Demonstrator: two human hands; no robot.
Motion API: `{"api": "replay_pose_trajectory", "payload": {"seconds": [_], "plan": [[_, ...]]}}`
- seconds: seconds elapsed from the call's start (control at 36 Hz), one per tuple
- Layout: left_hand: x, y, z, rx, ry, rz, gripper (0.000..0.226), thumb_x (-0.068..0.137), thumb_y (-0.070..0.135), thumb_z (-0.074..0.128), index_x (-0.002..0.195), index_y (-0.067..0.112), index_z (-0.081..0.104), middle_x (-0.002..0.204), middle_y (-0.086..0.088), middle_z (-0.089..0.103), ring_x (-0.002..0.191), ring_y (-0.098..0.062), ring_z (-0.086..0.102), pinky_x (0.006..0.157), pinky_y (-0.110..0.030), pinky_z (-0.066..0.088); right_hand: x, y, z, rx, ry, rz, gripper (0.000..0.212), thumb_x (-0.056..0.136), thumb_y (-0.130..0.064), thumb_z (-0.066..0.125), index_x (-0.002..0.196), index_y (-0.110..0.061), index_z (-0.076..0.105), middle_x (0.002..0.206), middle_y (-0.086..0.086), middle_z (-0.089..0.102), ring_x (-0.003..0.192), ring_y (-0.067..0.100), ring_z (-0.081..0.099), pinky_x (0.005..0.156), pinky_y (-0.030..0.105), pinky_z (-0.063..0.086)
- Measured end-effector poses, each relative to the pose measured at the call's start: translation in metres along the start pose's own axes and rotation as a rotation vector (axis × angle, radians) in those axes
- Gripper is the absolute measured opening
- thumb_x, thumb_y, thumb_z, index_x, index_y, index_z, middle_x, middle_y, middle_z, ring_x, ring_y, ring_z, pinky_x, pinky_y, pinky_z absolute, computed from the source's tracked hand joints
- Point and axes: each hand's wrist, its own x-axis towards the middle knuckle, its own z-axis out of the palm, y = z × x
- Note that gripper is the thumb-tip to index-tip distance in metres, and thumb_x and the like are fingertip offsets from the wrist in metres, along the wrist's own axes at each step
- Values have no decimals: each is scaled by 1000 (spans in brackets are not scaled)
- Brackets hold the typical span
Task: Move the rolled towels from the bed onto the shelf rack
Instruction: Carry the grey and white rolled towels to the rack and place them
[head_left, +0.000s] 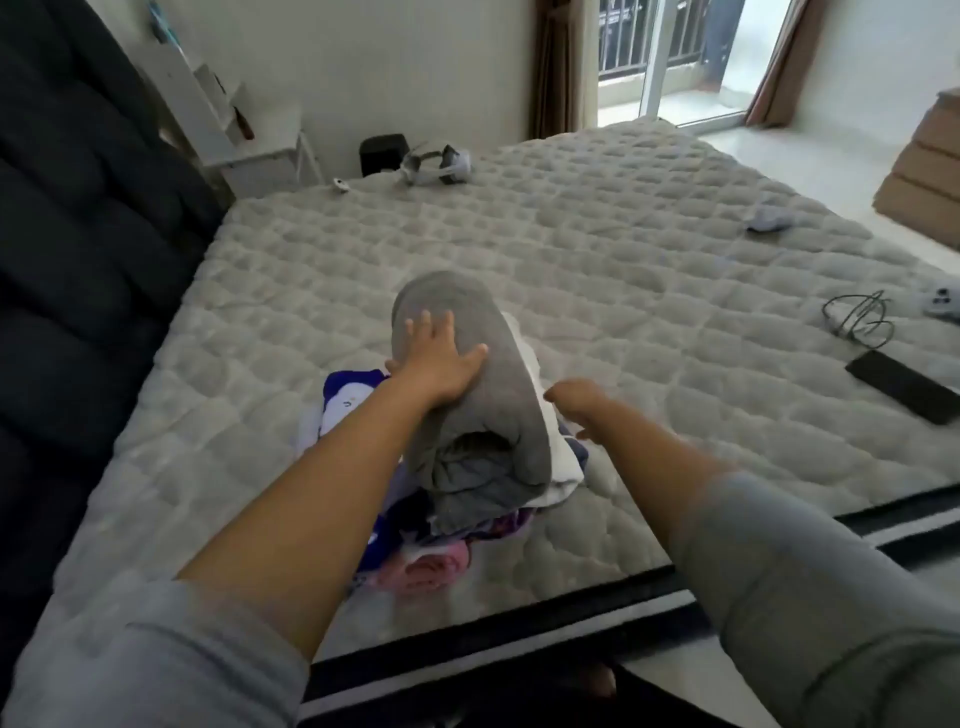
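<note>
A large grey rolled towel (467, 395) lies on top of a pile of rolled towels near the bed's front edge. My left hand (441, 358) rests flat on the grey roll, fingers spread. My right hand (576, 400) hovers at the roll's right side, fingers loosely curled beside a white towel (540, 415), holding nothing that I can see. Under the grey roll lie a blue-and-white patterned towel (348, 400) and a pink roll (431, 569). The shelf rack is not clearly in view.
The quilted mattress (597, 249) fills the view. A white headset (439, 166) lies at the far edge. A cable (860, 317), a black phone (904, 384) and a controller (943, 301) lie at the right. Dark headboard (78, 234) on the left, white side table (260, 150) behind.
</note>
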Motion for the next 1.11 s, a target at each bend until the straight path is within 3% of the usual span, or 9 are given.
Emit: {"api": "replay_pose_trajectory", "payload": {"seconds": [0.11,0.22,0.33,0.47,0.61,0.72,0.83,1.0,1.11], "plan": [[18,5,0,-71,-39,-146,86,92,60,42,157,23,-1,163,-10,-14,150,-32,-14,121,-53,4,24,-1,2,-6,-88,36,51,95,-25,53,141,-4,45,136,16,52,95,28,51,53,29,43],[41,10,2,-64,-28,-247,97,85,68,47,156,25,-5,163,-12,-14,149,-37,-10,121,-49,4,52,-5,5,-1,-155,36,55,93,-26,57,142,-4,42,139,17,51,118,38,55,74,38,48],[52,8,1,-124,-21,-309,111,77,72,57,155,30,-10,162,-11,-15,149,-38,-10,119,-53,8,67,-4,7,100,-241,80,73,85,-35,68,146,-10,35,141,18,49,124,42,51,92,51,49],[62,12,2,-181,-12,-381,122,69,71,66,153,35,-15,162,-9,-16,149,-38,-4,120,-54,12,83,0,11,180,-315,142,86,83,-33,72,151,-8,25,148,16,42,130,41,47,85,51,45],[73,8,4,-219,20,-432,129,61,70,73,153,40,-12,163,-7,-5,149,-35,9,119,-51,18,102,3,17,223,-360,165,81,79,-27,73,146,-4,34,141,17,51,124,38,54,86,46,48],[80,0,3,-268,26,-478,131,58,68,77,153,41,-9,162,-8,3,147,-33,18,117,-48,23,112,4,17,275,-435,226,87,75,-38,75,145,-5,35,140,17,51,126,39,50,103,50,41],[84,-7,1,-326,29,-543,139,46,72,79,152,45,-8,162,-7,13,144,-33,26,116,-50,28,119,7,16,301,-421,206,81,82,-28,73,147,-7,29,142,18,48,128,39,48,101,51,41],[88,-5,0,-431,18,-576,137,53,65,81,152,43,-11,161,-1,19,141,-30,34,113,-46,33,127,10,17,328,-476,273,78,78,-31,77,140,-4,40,135,18,55,107,34,55,87,47,45],[85,-3,-1,-442,23,-582,134,57,63,81,152,43,-12,161,-2,19,141,-30,34,114,-47,33,125,11,21,371,-444,273,80,74,-30,79,139,-3,43,131,18,57,108,35,57,84,46,48]]}}
